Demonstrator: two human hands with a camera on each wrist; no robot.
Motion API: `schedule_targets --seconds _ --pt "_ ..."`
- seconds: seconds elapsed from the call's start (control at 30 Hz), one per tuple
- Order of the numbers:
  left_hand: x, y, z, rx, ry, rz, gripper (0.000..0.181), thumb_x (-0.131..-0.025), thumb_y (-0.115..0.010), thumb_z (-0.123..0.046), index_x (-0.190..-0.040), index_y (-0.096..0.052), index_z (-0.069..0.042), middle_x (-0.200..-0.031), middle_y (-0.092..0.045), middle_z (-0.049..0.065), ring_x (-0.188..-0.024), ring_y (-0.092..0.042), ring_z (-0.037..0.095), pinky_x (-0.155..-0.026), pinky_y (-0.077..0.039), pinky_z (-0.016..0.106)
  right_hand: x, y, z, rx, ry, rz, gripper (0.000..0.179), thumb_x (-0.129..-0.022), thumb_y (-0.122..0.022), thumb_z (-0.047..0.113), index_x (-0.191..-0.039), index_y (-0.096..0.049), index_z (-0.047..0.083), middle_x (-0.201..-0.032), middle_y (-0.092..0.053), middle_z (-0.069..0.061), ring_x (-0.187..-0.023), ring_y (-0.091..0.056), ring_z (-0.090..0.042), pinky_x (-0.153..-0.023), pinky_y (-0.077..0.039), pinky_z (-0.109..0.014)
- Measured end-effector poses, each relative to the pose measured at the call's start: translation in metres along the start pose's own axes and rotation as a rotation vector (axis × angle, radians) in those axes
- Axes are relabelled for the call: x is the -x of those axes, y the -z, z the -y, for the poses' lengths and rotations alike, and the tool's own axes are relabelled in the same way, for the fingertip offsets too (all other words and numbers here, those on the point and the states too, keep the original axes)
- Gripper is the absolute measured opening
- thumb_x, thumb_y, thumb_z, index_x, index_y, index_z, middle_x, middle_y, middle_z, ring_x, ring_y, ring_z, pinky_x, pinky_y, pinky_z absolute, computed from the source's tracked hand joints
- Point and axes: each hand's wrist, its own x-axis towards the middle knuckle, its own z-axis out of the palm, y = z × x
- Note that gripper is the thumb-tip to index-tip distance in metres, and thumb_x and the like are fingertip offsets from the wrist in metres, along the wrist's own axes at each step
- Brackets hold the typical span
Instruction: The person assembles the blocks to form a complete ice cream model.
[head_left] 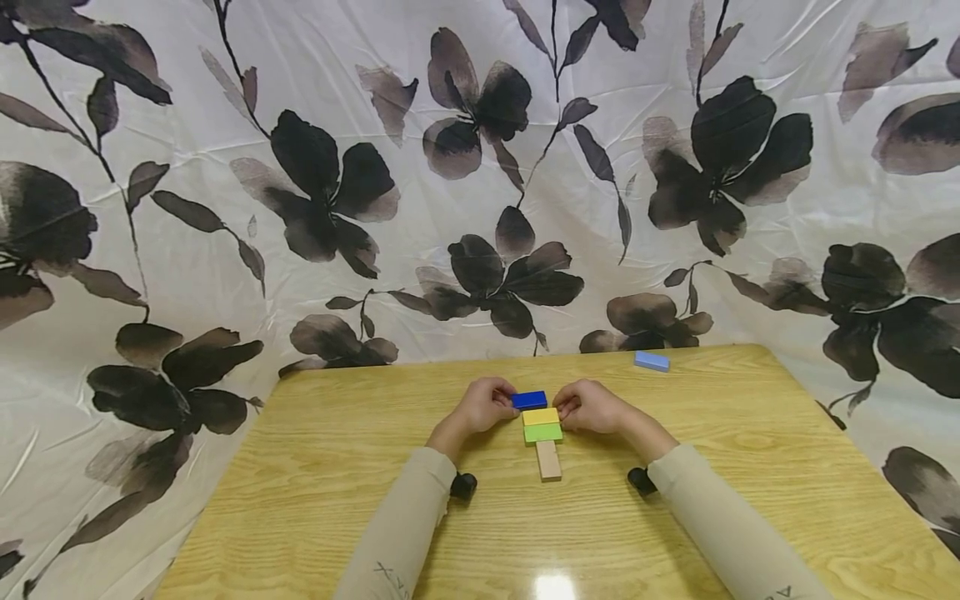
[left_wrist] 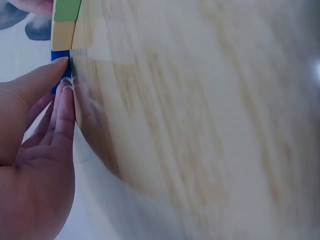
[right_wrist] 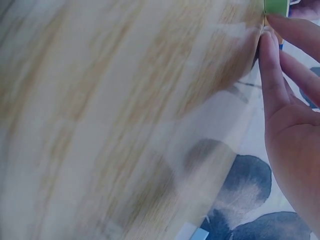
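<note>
My left hand (head_left: 483,406) pinches the left end of a dark blue block (head_left: 529,401) between thumb and fingers; the left wrist view shows the thumb on the near side of that block (left_wrist: 61,54). Directly in front of it lies a yellow block (head_left: 540,416), and a green block (head_left: 543,433) lies flush against the yellow one. A plain wood block (head_left: 549,461) extends toward me from the green block, set crosswise to it. With thumb and fingertips, my right hand (head_left: 596,407) holds the right end of the yellow block, partly hidden by those fingers in the right wrist view.
A light blue block (head_left: 652,361) lies by itself near the back edge of the wood-grain table (head_left: 315,483). Behind the table hangs a pale cloth (head_left: 420,225) with dark flowers. Black wrist cameras show beneath both sleeves.
</note>
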Motion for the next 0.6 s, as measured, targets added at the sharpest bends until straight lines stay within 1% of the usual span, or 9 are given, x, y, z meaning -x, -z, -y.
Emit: schedule_targets --seconds 0.1,0.23,0.3,0.43,0.6 --pt "0.0004 -0.0012 -0.0017 -0.018 -0.019 0.003 0.032 -0.085 -0.081 0.001 -0.113 -0.070 0.008 -0.093 -0.068 0.011 -0.080 -0.061 0.014 -0.073 -0.054 0.025 -0.0001 -0.0006 0.0001 0.000 -0.008 -0.007 0.032 -0.084 -0.071 -0.007 -0.115 -0.067 -0.012 -0.095 -0.069 -0.011 -0.084 -0.064 -0.015 -0.073 -0.055 -0.028" --pt "0.0018 -0.0019 -0.0046 -0.041 -0.039 0.010 0.032 -0.086 -0.080 0.001 -0.115 -0.070 0.008 -0.095 -0.069 0.013 -0.083 -0.063 0.016 -0.075 -0.055 0.027 -0.0013 -0.0012 -0.0006 -0.001 -0.012 -0.015 0.039 -0.085 -0.072 -0.007 -0.122 -0.062 -0.017 -0.098 -0.068 -0.013 -0.088 -0.065 -0.018 -0.078 -0.056 -0.030" --pt "0.0024 -0.0022 -0.0057 -0.047 -0.038 0.014 0.032 -0.086 -0.080 0.001 -0.116 -0.070 0.008 -0.097 -0.069 0.013 -0.084 -0.063 0.017 -0.076 -0.055 0.027 -0.0019 -0.0010 -0.0012 0.003 -0.014 -0.018 0.043 -0.085 -0.071 -0.007 -0.125 -0.059 -0.018 -0.100 -0.068 -0.014 -0.089 -0.065 -0.018 -0.080 -0.056 -0.031" --pt "0.0022 -0.0024 -0.0066 -0.047 -0.045 0.015 0.032 -0.086 -0.079 0.002 -0.116 -0.071 0.007 -0.097 -0.069 0.013 -0.083 -0.062 0.017 -0.076 -0.054 0.027 -0.0025 -0.0003 -0.0025 0.017 -0.016 -0.025 0.046 -0.085 -0.071 -0.006 -0.127 -0.058 -0.018 -0.101 -0.068 -0.014 -0.090 -0.065 -0.019 -0.081 -0.056 -0.032" --pt "0.0004 -0.0035 -0.0037 -0.063 -0.063 0.021 0.032 -0.086 -0.079 0.002 -0.116 -0.071 0.007 -0.096 -0.069 0.012 -0.082 -0.060 0.015 -0.075 -0.053 0.026 -0.0024 -0.0006 -0.0029 0.014 -0.015 -0.028 0.047 -0.085 -0.072 -0.005 -0.128 -0.057 -0.019 -0.101 -0.068 -0.014 -0.091 -0.066 -0.019 -0.081 -0.056 -0.032"
